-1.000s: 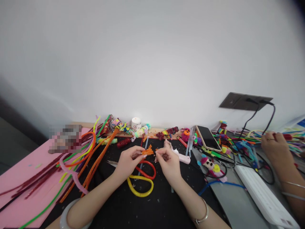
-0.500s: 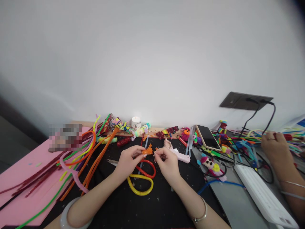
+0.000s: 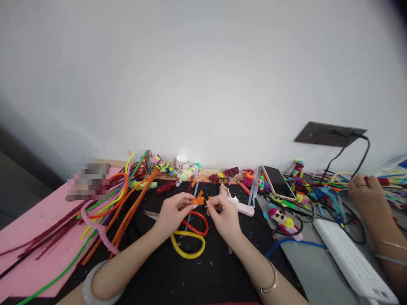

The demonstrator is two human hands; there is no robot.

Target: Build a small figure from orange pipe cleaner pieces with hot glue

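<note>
My left hand (image 3: pixel 174 212) is closed in a pinch on an orange pipe cleaner piece (image 3: pixel 199 201), which looks folded or bundled and sticks out past the fingertips. Close by on its right, my right hand (image 3: pixel 225 215) pinches too; a bit of orange shows at its fingertips, too small to make out. Beneath both hands lie scissors (image 3: pixel 190 256) with one red and one yellow handle loop, their blades partly covered by my left hand. A pale pink glue gun (image 3: pixel 243 207) rests just behind my right hand.
Long pipe cleaners (image 3: pixel 127 220) spread over a pink board (image 3: pixel 19 254) at left. Fuzzy figures, a white cup (image 3: pixel 182 162) and a phone (image 3: pixel 278 182) line the wall. At right are a white power strip (image 3: pixel 349 258), cables and another person's hand (image 3: pixel 370 199).
Both my hands keep nearly the same pose around the orange piece. The whole view has shifted very slightly; nothing was visibly picked up or let go.
</note>
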